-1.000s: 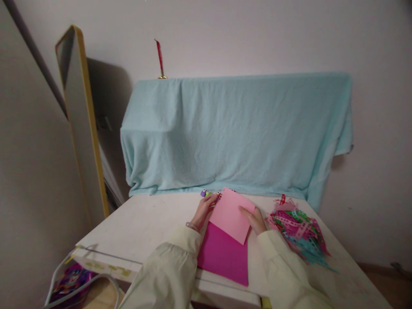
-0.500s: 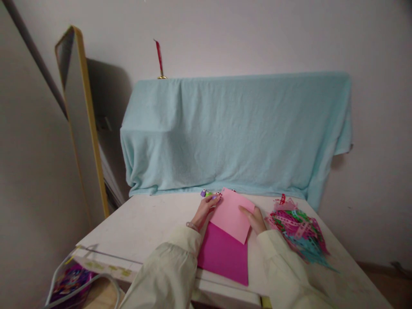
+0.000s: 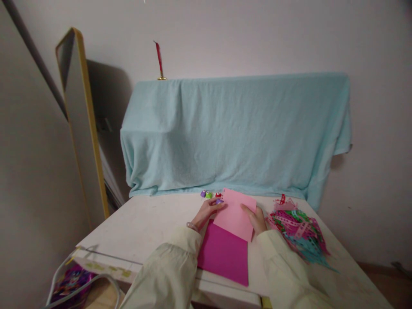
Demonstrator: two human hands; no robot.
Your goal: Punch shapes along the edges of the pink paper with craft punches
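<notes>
A light pink sheet of paper [image 3: 236,213] is held between both hands over a magenta sheet [image 3: 223,252] that lies flat on the white table [image 3: 144,225]. My left hand [image 3: 206,211] grips the pink sheet's left edge. My right hand [image 3: 257,219] grips its right edge, fingers on top. Small purple, green and red paper punches [image 3: 210,195] stand just beyond my left hand, near the table's back edge.
A heap of coloured punched paper strips [image 3: 298,231] lies right of my right hand. A light blue cloth [image 3: 234,128] covers something behind the table. A yellow-framed mirror [image 3: 82,116] leans at the left. A basket [image 3: 72,279] sits below the table's left corner.
The pink sheet has turned a little and moved slightly right and toward me. Both hands shifted with it, uncovering the small punches behind the left hand.
</notes>
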